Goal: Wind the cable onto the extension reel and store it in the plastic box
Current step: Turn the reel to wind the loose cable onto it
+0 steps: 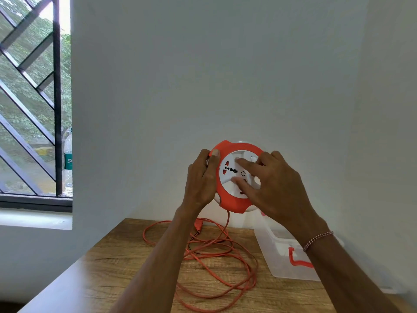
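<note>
I hold a round orange and white extension reel up in front of the wall, above the wooden table. My left hand grips its left rim, thumb on the orange edge. My right hand lies across the white socket face, fingers spread on it. An orange cable hangs from the reel's bottom and lies in loose loops on the table, its plug among them. A clear plastic box with an orange latch stands at the right, partly behind my right forearm.
A white wall stands close behind the table. A barred window with a bottle on its sill is at the left. The table's left edge runs diagonally toward me.
</note>
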The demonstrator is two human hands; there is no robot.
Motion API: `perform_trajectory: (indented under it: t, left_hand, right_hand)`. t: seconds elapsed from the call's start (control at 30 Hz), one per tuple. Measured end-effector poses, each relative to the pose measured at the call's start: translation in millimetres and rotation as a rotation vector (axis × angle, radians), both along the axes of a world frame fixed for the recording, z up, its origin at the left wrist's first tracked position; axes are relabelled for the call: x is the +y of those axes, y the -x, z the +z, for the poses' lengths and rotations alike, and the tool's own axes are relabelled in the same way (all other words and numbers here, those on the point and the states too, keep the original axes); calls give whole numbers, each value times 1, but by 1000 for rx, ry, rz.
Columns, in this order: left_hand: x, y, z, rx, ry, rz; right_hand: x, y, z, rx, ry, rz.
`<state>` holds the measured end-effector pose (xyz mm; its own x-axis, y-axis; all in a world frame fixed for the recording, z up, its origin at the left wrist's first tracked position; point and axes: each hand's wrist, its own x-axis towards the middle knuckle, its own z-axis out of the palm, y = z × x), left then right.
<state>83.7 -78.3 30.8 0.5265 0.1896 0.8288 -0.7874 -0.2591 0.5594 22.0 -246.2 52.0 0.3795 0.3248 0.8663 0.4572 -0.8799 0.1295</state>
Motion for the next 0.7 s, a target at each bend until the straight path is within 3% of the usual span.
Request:
perform_trajectory:
  t: [0.1, 0.2, 0.3, 0.47, 0.7]
  left_hand:
    - [0, 0, 1, -14, 0, -2]
    - [0, 1, 2, -15, 0, -1]
    - [0, 0, 2, -16, -4, 11]
    - [0, -1, 0, -16, -15, 4]
    - [-2, 0, 1, -24, -11, 15]
  right_hand:
    - [-5, -2, 4, 10, 143, 88]
    - [-4, -1, 3, 147, 229, 20]
    - [-1, 0, -1, 123, 259, -45]
    - [-1, -4, -6, 43, 214, -112]
    - [2, -6, -8, 5, -41, -150]
